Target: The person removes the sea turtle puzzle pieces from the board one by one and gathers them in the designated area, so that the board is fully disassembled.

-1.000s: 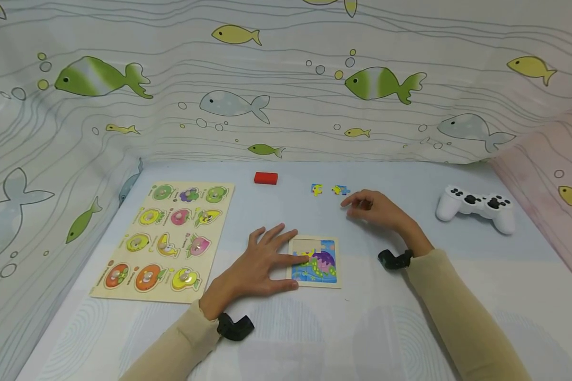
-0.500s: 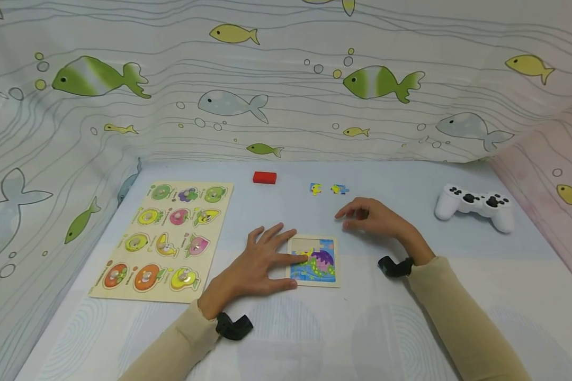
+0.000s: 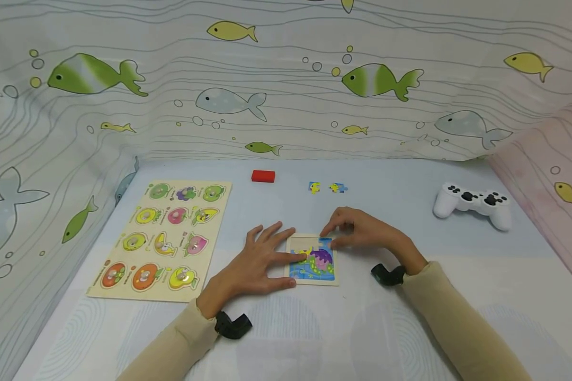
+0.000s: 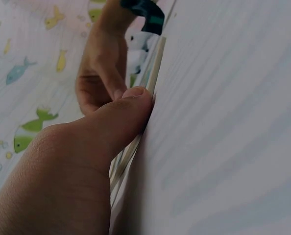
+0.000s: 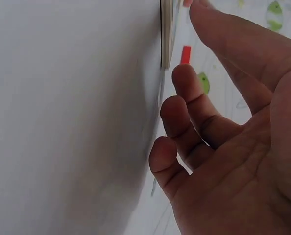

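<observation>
A small jigsaw puzzle (image 3: 320, 269) with a purple and green picture lies in a square wooden frame (image 3: 336, 270). Its upper left part shows bare wood. My left hand (image 3: 252, 267) is spread beside it, index finger on the picture and thumb (image 4: 131, 105) against the frame's edge. At the upper right corner, my right hand (image 3: 364, 230) hovers with loosely bent fingers, thumb and index near the blue corner piece. Nothing shows between them; contact cannot be told. Two loose puzzle pieces, one yellow and blue (image 3: 314, 187) and another (image 3: 338, 188), lie beyond the frame.
A wooden fruit peg board (image 3: 214, 225) lies to the left. Behind the puzzle is a red block (image 3: 263, 176). A white game controller (image 3: 474, 203) rests at the right. Fish-patterned cloth (image 3: 295, 132) rises at the back and sides of the table.
My right hand has come down and left, from near the loose pieces to the frame's upper right corner. My left hand has stayed on the puzzle.
</observation>
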`<action>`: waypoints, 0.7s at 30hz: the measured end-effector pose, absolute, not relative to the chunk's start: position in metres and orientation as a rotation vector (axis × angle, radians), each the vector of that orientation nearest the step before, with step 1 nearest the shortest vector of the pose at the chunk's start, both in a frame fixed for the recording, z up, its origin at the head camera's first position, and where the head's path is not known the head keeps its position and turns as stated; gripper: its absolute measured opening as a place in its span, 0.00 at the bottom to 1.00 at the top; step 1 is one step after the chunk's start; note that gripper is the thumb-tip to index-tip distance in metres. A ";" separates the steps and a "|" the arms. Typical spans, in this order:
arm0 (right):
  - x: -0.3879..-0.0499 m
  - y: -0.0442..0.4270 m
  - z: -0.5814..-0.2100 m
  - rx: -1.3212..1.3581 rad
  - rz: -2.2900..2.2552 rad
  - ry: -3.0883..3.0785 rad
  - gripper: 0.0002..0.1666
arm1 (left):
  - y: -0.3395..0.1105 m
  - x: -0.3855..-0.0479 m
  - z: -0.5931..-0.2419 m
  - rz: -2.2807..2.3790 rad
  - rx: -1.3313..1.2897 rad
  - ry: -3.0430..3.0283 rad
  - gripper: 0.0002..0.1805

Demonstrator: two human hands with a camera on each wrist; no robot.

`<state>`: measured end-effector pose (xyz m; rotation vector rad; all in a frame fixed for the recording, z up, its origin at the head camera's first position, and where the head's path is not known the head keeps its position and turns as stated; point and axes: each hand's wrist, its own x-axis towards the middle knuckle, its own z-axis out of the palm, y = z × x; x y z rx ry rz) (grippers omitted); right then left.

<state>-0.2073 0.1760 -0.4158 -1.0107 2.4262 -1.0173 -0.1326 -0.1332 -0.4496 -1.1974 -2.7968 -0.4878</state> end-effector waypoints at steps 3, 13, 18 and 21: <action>-0.202 0.168 -0.413 -1.029 -0.947 2.409 0.14 | -0.134 -0.133 -0.450 -0.487 -1.201 -2.795 0.31; -0.193 0.161 -0.410 -1.057 -0.830 2.439 0.16 | -0.133 -0.133 -0.450 -0.479 -1.209 -2.792 0.30; -0.192 0.161 -0.410 -1.088 -0.847 2.426 0.16 | -0.134 -0.132 -0.450 -0.473 -1.203 -2.799 0.30; -0.192 0.161 -0.411 -1.095 -0.855 2.416 0.15 | -0.133 -0.132 -0.450 -0.471 -1.196 -2.814 0.30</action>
